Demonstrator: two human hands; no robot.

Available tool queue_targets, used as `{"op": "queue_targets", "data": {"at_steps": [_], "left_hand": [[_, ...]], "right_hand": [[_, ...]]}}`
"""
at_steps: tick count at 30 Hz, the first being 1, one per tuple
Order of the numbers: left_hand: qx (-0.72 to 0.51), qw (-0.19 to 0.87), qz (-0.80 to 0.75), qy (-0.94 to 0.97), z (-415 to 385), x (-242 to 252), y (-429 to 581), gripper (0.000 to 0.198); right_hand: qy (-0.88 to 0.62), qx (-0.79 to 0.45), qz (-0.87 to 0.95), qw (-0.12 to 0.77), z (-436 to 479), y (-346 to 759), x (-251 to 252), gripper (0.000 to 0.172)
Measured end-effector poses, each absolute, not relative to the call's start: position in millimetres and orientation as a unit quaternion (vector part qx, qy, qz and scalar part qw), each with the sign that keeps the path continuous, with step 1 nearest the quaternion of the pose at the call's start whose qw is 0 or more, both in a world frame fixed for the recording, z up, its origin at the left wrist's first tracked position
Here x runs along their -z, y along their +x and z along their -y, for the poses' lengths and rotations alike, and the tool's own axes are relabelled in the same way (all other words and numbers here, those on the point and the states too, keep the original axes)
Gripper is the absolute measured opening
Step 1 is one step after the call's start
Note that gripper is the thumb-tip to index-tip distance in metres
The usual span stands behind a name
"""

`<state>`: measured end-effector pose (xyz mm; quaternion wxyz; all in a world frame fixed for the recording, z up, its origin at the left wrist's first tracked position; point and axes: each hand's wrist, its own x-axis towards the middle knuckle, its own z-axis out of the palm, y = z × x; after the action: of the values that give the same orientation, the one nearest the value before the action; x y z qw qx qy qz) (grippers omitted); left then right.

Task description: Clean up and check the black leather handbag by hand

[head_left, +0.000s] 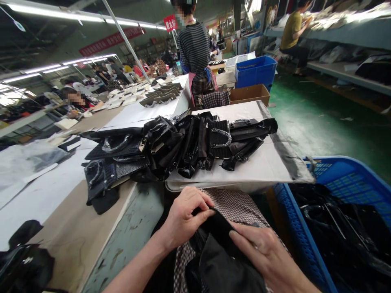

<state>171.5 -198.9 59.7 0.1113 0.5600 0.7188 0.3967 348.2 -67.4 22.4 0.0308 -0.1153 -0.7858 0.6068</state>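
A black bag piece (227,260) with a fabric lining lies over my lap, on a checked apron (235,203). My left hand (189,215) pinches its upper edge between thumb and fingers. Farther right along the same edge, my right hand (259,244) grips it too, thumb on top. The piece's lower part runs out of the picture. Just beyond my hands, a heap of black handbags (198,142) covers much of the white work table (259,162); some handles are wrapped in clear plastic.
To the right stands a blue plastic basket (285,203) holding more black bags. More black pieces (26,260) lie on the left table. Past the table are a person in a striped shirt (195,47), a cardboard box (252,95) and a blue bin (255,71).
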Motion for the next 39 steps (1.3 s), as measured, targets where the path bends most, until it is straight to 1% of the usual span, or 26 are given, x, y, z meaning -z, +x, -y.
{"op": "queue_targets", "data": {"at_steps": [2, 4, 8, 12, 15, 22, 26, 29, 35, 39], "left_hand": [[-0.402, 0.110, -0.716, 0.560, 199.1, -59.8, 171.6, 0.018], [-0.403, 0.106, -0.712, 0.565, 199.7, -59.5, 171.9, 0.018], [-0.397, 0.107, -0.718, 0.562, 204.5, -60.0, 170.8, 0.017], [-0.413, 0.137, -0.729, 0.529, 213.3, -63.6, 167.2, 0.017], [-0.417, 0.148, -0.732, 0.518, 216.8, -65.9, 166.5, 0.015], [-0.405, 0.152, -0.740, 0.514, 211.7, -68.1, 167.7, 0.012], [-0.407, 0.166, -0.739, 0.510, 209.4, -70.4, 167.5, 0.011], [-0.415, 0.167, -0.743, 0.498, 208.7, -70.2, 167.6, 0.012], [-0.425, 0.177, -0.736, 0.496, 205.9, -69.2, 166.2, 0.016], [-0.454, 0.235, -0.741, 0.435, 203.5, -71.9, 164.6, 0.030]], "right_hand": [[-0.091, -0.596, 0.797, 0.002, 61.2, 341.3, -27.2, 0.035], [-0.070, -0.578, 0.813, -0.007, 57.8, 330.4, -28.1, 0.035], [-0.053, -0.549, 0.834, -0.001, 61.9, 306.5, -27.3, 0.037], [-0.058, -0.522, 0.851, 0.007, 70.3, 298.2, -27.4, 0.040], [-0.069, -0.504, 0.861, 0.023, 72.3, 300.4, -25.6, 0.039], [-0.069, -0.523, 0.849, 0.030, 69.7, 304.6, -15.1, 0.040], [-0.074, -0.515, 0.853, 0.030, 69.6, 305.5, -9.1, 0.046], [-0.073, -0.511, 0.856, 0.027, 70.2, 305.7, -8.0, 0.046], [-0.075, -0.517, 0.852, 0.049, 71.3, 307.7, -7.1, 0.045], [-0.062, -0.524, 0.848, 0.043, 71.5, 311.2, -5.8, 0.047]]}}
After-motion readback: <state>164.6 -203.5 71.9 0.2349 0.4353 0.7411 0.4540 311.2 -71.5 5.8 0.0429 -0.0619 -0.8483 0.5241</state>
